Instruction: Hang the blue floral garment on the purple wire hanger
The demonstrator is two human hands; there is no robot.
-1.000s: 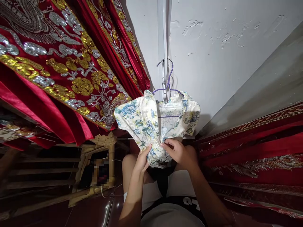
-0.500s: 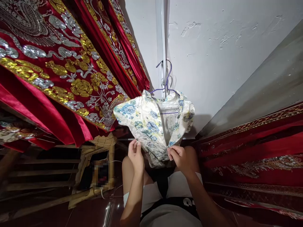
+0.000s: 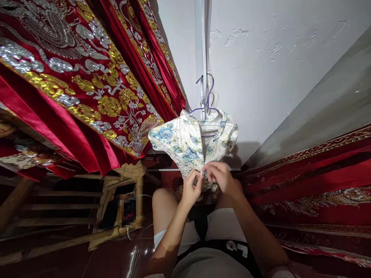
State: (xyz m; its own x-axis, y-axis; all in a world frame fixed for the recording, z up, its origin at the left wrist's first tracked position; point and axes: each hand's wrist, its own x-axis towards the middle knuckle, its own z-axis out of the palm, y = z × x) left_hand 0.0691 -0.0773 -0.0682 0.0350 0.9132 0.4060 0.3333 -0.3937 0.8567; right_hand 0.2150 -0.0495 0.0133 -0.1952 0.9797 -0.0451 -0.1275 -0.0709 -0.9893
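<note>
A white floral shirt (image 3: 185, 141) with blue and yellow flowers hangs on a purple hanger (image 3: 208, 98) in front of me. Low on its front, where the two edges meet, my left hand (image 3: 192, 189) pinches the fabric between thumb and fingers. Right beside it, my right hand (image 3: 218, 175) has bent fingers closed on the same front edge. The fingertips of both hands nearly touch. Whether a button lies between them is too small to tell. The shirt's lower part is partly hidden behind my hands.
Red cloths with gold and silver sequins (image 3: 110, 106) hang at the left, and more red embroidered cloth (image 3: 327, 193) at the right. A bamboo bench (image 3: 95, 227) stands low on the left. The hanger hooks onto a white strip (image 3: 203, 46) along the wall.
My left hand has moved right and taken hold of the shirt's front edge. My right hand has risen slightly, staying at that edge. The shirt's lower front is drawn together.
</note>
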